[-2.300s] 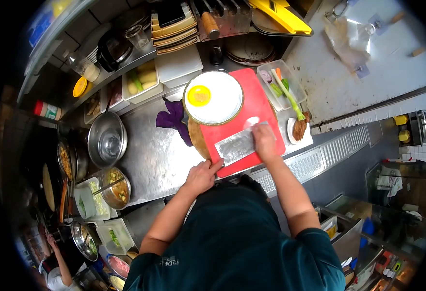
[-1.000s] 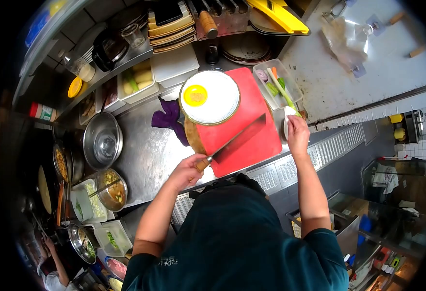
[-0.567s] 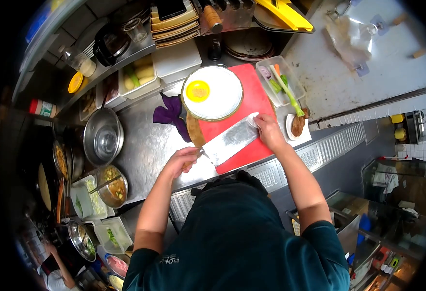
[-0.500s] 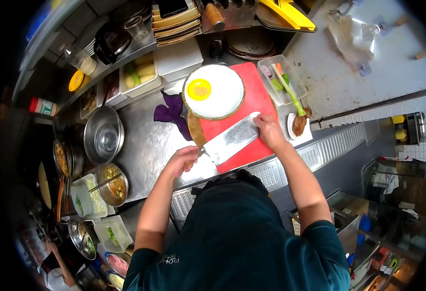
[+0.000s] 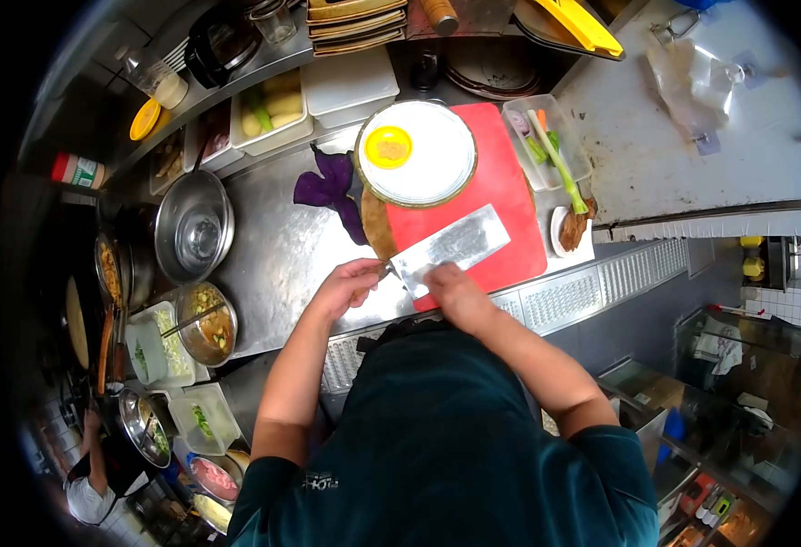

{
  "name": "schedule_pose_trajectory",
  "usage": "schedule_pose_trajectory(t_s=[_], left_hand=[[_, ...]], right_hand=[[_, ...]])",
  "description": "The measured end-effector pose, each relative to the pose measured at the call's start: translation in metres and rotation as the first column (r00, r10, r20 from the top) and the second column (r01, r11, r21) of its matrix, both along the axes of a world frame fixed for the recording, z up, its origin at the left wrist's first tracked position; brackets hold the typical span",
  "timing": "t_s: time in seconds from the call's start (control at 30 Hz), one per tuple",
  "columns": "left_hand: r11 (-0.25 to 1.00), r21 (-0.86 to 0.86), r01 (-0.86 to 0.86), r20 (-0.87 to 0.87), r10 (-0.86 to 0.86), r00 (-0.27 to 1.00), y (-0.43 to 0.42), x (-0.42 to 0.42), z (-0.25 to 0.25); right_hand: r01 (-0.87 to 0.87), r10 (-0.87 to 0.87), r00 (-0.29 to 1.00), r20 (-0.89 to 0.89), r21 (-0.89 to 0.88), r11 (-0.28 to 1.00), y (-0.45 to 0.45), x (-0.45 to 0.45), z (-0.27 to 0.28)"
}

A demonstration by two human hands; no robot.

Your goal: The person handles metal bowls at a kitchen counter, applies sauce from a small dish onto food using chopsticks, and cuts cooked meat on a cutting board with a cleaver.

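Observation:
My left hand (image 5: 347,289) is closed around the handle of a cleaver (image 5: 462,239), whose broad blade is held flat over a red cutting board (image 5: 510,196). Against the blade's near edge, close to the handle end, my right hand (image 5: 453,290) is closed with its fingers bent; whatever they hold is hidden. Beyond the blade a white plate (image 5: 437,169) rests on the board, carrying a small yellow dish (image 5: 388,147) of brownish contents. Purple leaves (image 5: 327,190), looking like cabbage, lie on the steel counter left of the plate.
A plastic tub of cut vegetables (image 5: 521,118) stands right of the board, near a small white dish (image 5: 559,228). To the left are a steel bowl (image 5: 221,219) and a bowl of mixed food (image 5: 222,330). Another person (image 5: 95,465) is at the lower left.
My right hand has slid along the cleaver from the blade's far end toward the handle end. A white bit seen earlier at its fingertips is now out of sight. The view has shifted slightly.

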State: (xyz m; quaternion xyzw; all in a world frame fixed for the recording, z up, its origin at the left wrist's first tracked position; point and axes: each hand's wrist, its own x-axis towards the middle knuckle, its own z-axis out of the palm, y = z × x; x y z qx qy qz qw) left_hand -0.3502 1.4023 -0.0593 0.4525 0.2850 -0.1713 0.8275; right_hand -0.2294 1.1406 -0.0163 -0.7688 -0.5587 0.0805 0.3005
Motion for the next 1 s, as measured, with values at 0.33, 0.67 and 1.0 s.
schedule_pose_trajectory(t_s=[0.33, 0.67, 1.0], left_hand=[[1.000, -0.029, 0.009, 0.008, -0.008, 1.000, 0.003, 0.001, -0.003], [0.322, 0.938, -0.132, 0.301, -0.559, 0.773, -0.049, 0.005, 0.094], [0.261, 0.887, -0.380, 0.461, -0.475, 0.750, -0.074, 0.015, 0.083]], right_hand=[[-0.372, 0.365, 0.928, -0.072, -0.147, 0.917, 0.002, -0.007, -0.005], [0.657, -0.497, 0.710, -0.498, 0.218, 0.721, -0.060, 0.006, 0.097], [0.673, 0.219, -0.018, -0.975, 0.150, 0.725, -0.018, 0.001, 0.079]])
